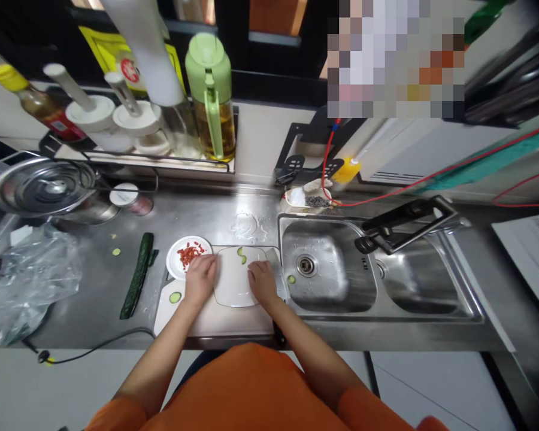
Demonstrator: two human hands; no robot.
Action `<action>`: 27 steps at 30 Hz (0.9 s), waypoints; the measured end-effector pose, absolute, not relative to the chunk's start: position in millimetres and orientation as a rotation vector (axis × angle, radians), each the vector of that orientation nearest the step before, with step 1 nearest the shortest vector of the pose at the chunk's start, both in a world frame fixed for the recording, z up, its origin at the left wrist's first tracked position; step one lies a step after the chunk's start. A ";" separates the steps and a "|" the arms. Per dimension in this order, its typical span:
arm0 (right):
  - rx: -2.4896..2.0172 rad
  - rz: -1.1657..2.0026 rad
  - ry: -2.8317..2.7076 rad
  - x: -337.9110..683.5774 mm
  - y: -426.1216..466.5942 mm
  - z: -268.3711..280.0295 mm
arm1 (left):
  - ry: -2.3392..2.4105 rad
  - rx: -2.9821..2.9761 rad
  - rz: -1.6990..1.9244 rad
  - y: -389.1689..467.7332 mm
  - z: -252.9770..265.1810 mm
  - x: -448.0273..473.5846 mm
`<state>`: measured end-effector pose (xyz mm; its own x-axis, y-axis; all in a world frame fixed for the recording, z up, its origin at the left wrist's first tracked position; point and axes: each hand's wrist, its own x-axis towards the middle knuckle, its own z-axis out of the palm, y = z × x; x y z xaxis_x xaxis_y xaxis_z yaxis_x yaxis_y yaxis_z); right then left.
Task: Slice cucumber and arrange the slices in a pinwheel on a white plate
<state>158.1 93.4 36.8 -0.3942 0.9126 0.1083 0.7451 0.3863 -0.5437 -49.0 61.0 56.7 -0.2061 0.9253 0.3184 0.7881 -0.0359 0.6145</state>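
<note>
A white squarish plate lies on a pale cutting board. Two curved cucumber slices touch each other near the plate's top edge. My left hand is at the plate's left side, overlapping the rim of a round white dish of small red pieces. Its fingers are pressed together; whatever they hold is hidden. Over the right part of the squarish plate, my right hand has bent fingers slightly apart, with nothing visible in them. A loose cucumber slice rests on the board's left.
A long cucumber and a crumpled plastic bag lie left. The double sink is right, with a black tap over it. Behind stands a rack of jars and an oil bottle. A knife handle shows beside my right forearm.
</note>
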 end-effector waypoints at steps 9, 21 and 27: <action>-1.368 0.669 -2.295 168.0 61.0 42.3 | 2.296 1.334 0.736 -21.6 45.2 -72.6; -1.291 0.754 -2.348 154.0 45.7 47.4 | 2.244 0.968 0.778 -6.2 39.3 -55.8; -1.327 0.922 -2.306 143.6 51.1 47.7 | 2.082 0.619 0.906 -4.4 44.8 -56.3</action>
